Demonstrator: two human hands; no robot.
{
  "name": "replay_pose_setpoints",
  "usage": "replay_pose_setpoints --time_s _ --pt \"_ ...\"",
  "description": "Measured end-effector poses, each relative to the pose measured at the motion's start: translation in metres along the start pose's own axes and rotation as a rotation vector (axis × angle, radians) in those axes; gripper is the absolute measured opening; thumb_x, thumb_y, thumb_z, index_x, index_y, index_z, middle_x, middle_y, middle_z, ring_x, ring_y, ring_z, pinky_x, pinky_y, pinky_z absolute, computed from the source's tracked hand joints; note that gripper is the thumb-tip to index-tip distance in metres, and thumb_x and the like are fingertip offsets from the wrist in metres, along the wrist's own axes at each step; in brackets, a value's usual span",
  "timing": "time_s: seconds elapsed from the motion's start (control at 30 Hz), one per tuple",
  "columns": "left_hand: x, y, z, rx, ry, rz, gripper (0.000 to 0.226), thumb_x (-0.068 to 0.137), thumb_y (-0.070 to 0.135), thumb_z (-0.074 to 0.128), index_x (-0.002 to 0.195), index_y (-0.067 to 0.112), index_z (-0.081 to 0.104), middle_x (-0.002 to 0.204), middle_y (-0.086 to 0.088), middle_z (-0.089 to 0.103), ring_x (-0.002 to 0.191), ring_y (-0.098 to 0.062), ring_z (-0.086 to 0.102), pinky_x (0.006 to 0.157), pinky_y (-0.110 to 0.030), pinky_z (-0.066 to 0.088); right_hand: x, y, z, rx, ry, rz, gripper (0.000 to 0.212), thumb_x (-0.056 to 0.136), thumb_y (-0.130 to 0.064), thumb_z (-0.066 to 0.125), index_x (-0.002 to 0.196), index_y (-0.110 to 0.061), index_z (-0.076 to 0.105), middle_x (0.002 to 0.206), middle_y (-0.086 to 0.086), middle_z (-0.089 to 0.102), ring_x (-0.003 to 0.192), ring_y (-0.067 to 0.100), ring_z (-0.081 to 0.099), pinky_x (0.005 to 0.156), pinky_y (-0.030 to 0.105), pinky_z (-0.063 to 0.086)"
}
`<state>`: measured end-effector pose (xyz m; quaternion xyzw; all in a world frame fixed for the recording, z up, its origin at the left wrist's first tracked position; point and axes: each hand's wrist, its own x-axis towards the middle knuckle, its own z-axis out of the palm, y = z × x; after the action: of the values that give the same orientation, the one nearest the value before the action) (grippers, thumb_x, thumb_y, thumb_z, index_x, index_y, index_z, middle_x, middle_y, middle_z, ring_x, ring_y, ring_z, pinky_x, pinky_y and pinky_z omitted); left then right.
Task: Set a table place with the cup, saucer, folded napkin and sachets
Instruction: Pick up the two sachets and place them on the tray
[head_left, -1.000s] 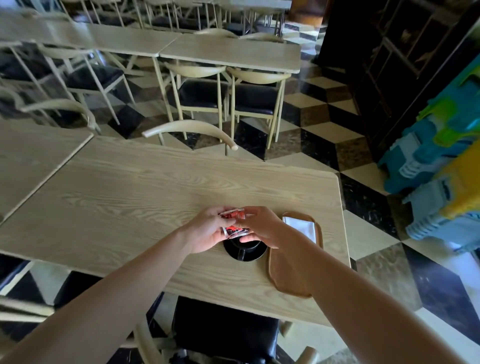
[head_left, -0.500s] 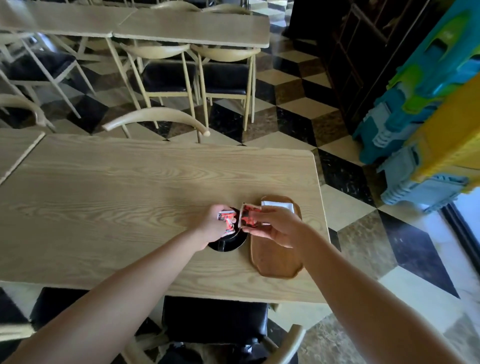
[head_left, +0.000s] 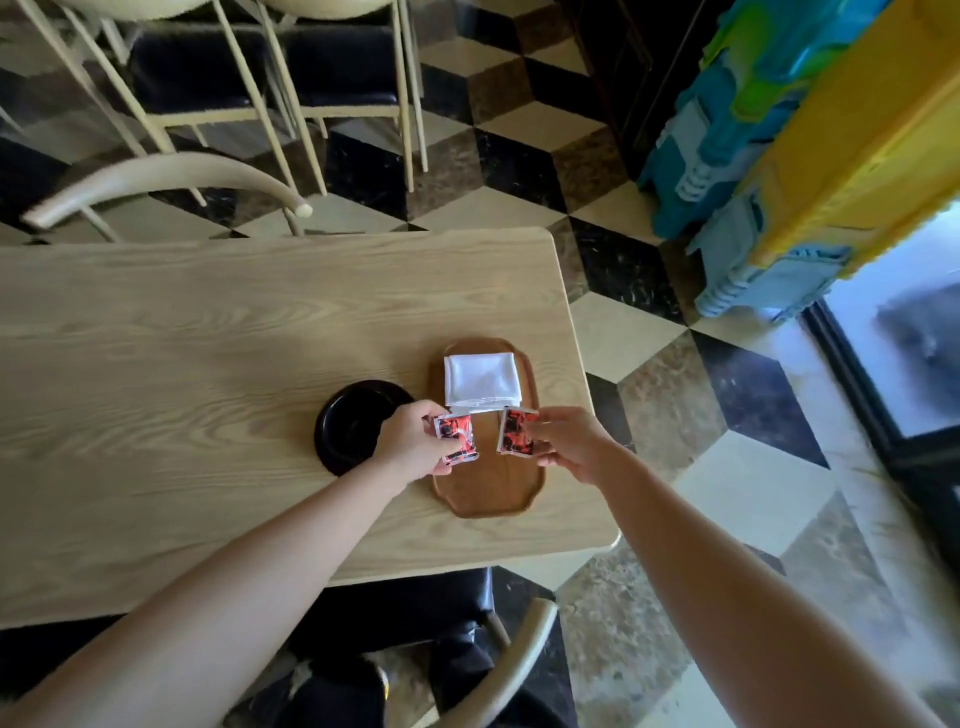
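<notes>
A brown wooden tray lies near the right end of the light wood table. A white folded napkin rests on the tray's far end. Left of the tray sits a black saucer; whether a cup stands on it I cannot tell. My left hand holds a red and black sachet over the tray's left edge. My right hand holds a second red sachet over the tray's right side, just below the napkin.
A curved chair back stands at the table's far side, with more chairs behind it. Another chair is at the near edge. Blue and yellow plastic stools are stacked at the right beside a glass door.
Both hands moved right from above the saucer to over the tray, each with one sachet, and spread apart. The camera tilted down and right, uncovering the saucer.
</notes>
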<state>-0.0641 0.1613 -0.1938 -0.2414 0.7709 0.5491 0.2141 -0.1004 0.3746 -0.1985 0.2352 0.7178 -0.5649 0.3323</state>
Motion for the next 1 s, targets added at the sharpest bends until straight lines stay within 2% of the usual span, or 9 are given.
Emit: replay_pose_setpoints --time_s 0.13,0.27,0.33,0.43,0.57,0.7,0.83,0.9,1.0 --pt "0.014 -0.01 0.027 0.158 0.019 0.013 0.035 0.078 0.002 0.07 0.11 0.013 0.066 0.105 -0.012 0.066 0.076 -0.027 0.071 0.052 -0.034 0.061 0.02 0.018 -0.004 -0.156 0.05 -0.011 0.019 0.09 -0.004 0.062 0.08 -0.019 0.068 0.075 0.012 0.065 0.055 0.02 0.06 0.048 0.028 0.049" --pt "0.027 -0.027 0.039 0.274 0.034 0.039 0.026 0.076 0.004 0.071 0.098 0.016 0.065 0.094 -0.01 0.067 0.071 -0.025 0.07 0.052 -0.04 0.061 0.035 0.027 0.002 -0.335 0.125 -0.074 0.019 0.086 -0.013 0.068 0.099 -0.025 0.071 0.072 0.002 0.07 0.053 0.018 0.065 0.057 0.032 0.057" --pt "0.032 -0.035 0.042 0.41 0.063 0.103 0.025 0.075 0.008 0.071 0.097 0.017 0.061 0.094 -0.01 0.069 0.076 -0.026 0.07 0.06 -0.042 0.061 0.039 0.03 0.007 -0.462 0.159 -0.117 0.018 0.086 -0.015 0.067 0.1 -0.023 0.073 0.08 0.004 0.074 0.065 0.023 0.071 0.068 0.037 0.06" --pt "0.034 -0.039 0.046 0.591 0.097 0.207 0.026 0.079 0.01 0.071 0.099 0.012 0.055 0.095 -0.009 0.067 0.085 -0.025 0.065 0.069 -0.039 0.057 0.039 0.032 0.015 -0.628 0.172 -0.176 0.021 0.087 -0.015 0.061 0.1 -0.024 0.074 0.091 0.005 0.075 0.082 0.026 0.069 0.074 0.036 0.058" --pt "0.035 -0.04 0.052 0.699 0.13 0.27 0.032 0.083 0.011 0.069 0.109 0.009 0.05 0.102 -0.009 0.058 0.089 -0.026 0.062 0.073 -0.039 0.056 0.039 0.034 0.018 -0.653 0.199 -0.221 0.03 0.086 -0.01 0.058 0.106 -0.026 0.072 0.096 0.004 0.073 0.086 0.025 0.067 0.075 0.035 0.057" --pt "0.032 -0.037 0.052 0.729 0.135 0.259 0.032 0.084 0.011 0.066 0.11 0.008 0.048 0.105 -0.011 0.055 0.089 -0.029 0.062 0.071 -0.04 0.054 0.034 0.033 0.018 -0.679 0.216 -0.216 0.03 0.086 -0.005 0.051 0.104 -0.022 0.068 0.089 0.004 0.065 0.084 0.024 0.059 0.073 0.036 0.054" --pt "0.023 -0.033 0.047 0.736 0.104 0.266 0.033 0.082 0.007 0.067 0.107 0.007 0.046 0.104 -0.012 0.054 0.088 -0.029 0.061 0.068 -0.035 0.049 0.028 0.034 0.019 -0.729 0.235 -0.199 0.019 0.087 -0.004 0.05 0.086 -0.02 0.062 0.087 0.003 0.063 0.078 0.021 0.056 0.063 0.029 0.045" --pt "0.017 -0.028 0.041 0.752 0.081 0.291 0.031 0.081 0.006 0.066 0.107 0.006 0.048 0.105 -0.012 0.054 0.09 -0.03 0.06 0.07 -0.035 0.047 0.019 0.031 0.019 -0.754 0.236 -0.216 0.027 0.087 -0.001 0.045 0.093 -0.018 0.065 0.09 0.004 0.063 0.079 0.022 0.056 0.064 0.029 0.045" --pt "0.0 -0.012 0.024 0.796 0.054 0.3 0.028 0.084 0.012 0.061 0.11 0.007 0.052 0.109 -0.013 0.057 0.098 -0.033 0.061 0.082 -0.044 0.051 0.004 0.019 0.021 -0.804 0.194 -0.204 0.031 0.087 -0.004 0.044 0.103 -0.018 0.067 0.098 0.007 0.062 0.085 0.027 0.06 0.07 0.032 0.052"
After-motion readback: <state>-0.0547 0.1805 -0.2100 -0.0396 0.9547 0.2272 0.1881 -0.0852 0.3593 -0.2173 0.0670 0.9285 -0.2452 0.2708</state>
